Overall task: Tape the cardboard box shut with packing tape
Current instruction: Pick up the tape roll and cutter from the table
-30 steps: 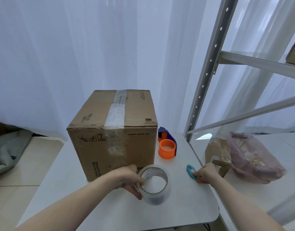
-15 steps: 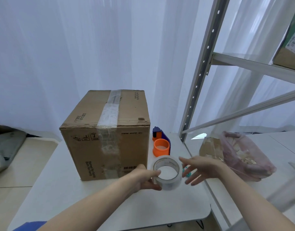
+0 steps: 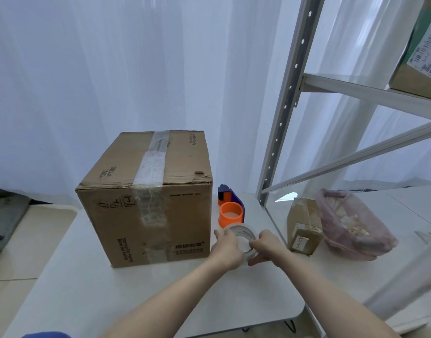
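A brown cardboard box (image 3: 158,211) stands on the white table (image 3: 87,289), flaps closed, with a strip of clear tape running over its top and down its front face. Just right of the box, a roll of clear packing tape (image 3: 242,236) is held above the table by both hands. My left hand (image 3: 228,250) grips its left side and my right hand (image 3: 265,247) grips its right side. The hands hide most of the roll's lower half.
An orange and blue tape dispenser (image 3: 230,211) sits behind the roll. A metal shelf frame (image 3: 282,113) rises at the right. On the floor beyond the table lie a small cardboard box (image 3: 303,228) and a pink plastic bag (image 3: 351,225).
My left hand lifted the tape roll and carried it right and away from me. My right hand left the teal object at the table edge and closed on the roll.
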